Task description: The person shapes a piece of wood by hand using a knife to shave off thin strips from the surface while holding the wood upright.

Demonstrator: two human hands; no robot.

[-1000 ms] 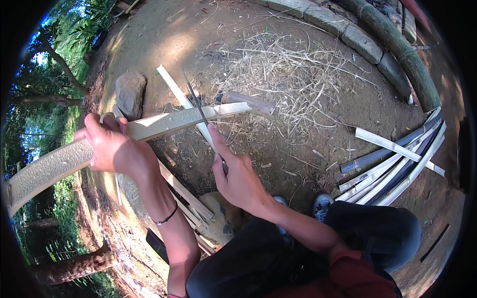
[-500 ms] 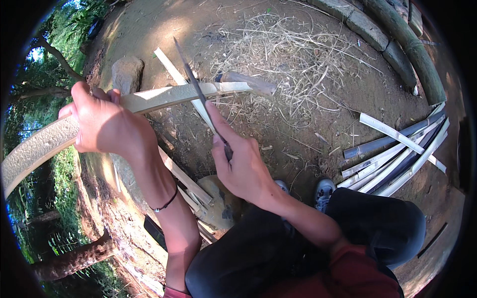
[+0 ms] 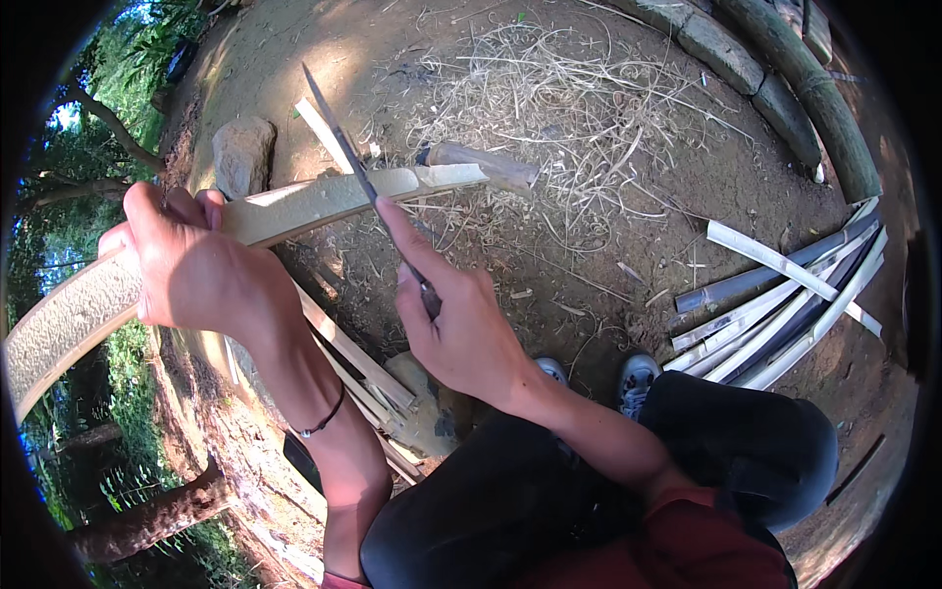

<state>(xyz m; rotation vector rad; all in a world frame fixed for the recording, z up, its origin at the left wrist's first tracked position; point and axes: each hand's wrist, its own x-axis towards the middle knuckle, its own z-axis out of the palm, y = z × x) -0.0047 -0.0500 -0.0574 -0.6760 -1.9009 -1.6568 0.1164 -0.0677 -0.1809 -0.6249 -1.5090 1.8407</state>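
Observation:
My left hand [image 3: 201,260] is closed around a long, pale split bamboo strip [image 3: 329,199]. The strip runs from the left rim of the view towards the middle, its far end near a short bamboo piece [image 3: 491,165] on the ground. In my right hand [image 3: 463,329] is a knife [image 3: 334,128] with a dark narrow blade, the index finger stretched along it. The blade crosses the strip to the right of my left hand and appears to touch it. My grip hides most of the knife's handle.
Curly bamboo shavings [image 3: 579,113] cover the ground ahead. Split bamboo pieces [image 3: 785,309] lie piled at right; more strips [image 3: 353,358] lie beneath my left forearm. A rock [image 3: 243,155] stands at far left. Bamboo poles [image 3: 819,98] edge the far right. My shoes [image 3: 638,378] are below.
The knife and my right hand have shifted left along the bamboo strip, towards my left hand. My left hand has dropped slightly, with the strip still in it.

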